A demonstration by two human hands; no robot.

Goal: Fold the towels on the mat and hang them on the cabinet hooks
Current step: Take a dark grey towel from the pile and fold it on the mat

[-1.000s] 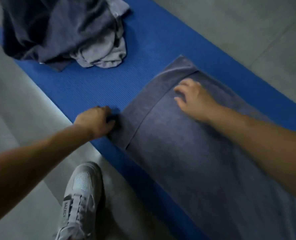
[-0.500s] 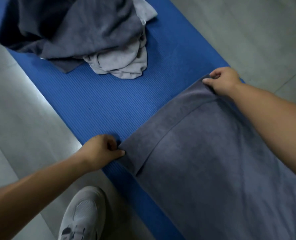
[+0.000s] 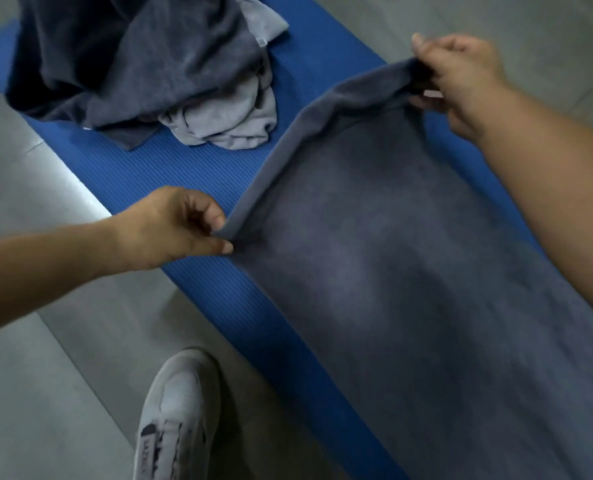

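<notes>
Lying lengthwise along the blue mat [image 3: 198,174], the dark grey towel [image 3: 392,289] is spread flat except at its far end, which is lifted off the mat. The left grip [image 3: 170,226] pinches the left corner of that end between thumb and fingertips, low and close to the mat. The right grip [image 3: 461,77] is clenched on the right corner and holds it higher, so the raised edge sags in a curve between the two.

Folding looks barely begun, and this is where it could go askew. With one corner held higher than the other, the end may come down crooked and leave the sides unmatched. The left pinch takes in little cloth, so a sharp pull could slip the corner free. Dragging instead of lifting would likely rumple the flat part against the ribbed mat.

A heap of unfolded towels [image 3: 142,64] sits at the far left of the mat, apart from the spread one. A white shoe [image 3: 180,410] stands on the grey floor [image 3: 45,393] just beside the mat's near left edge. No cabinet hooks are in view.
</notes>
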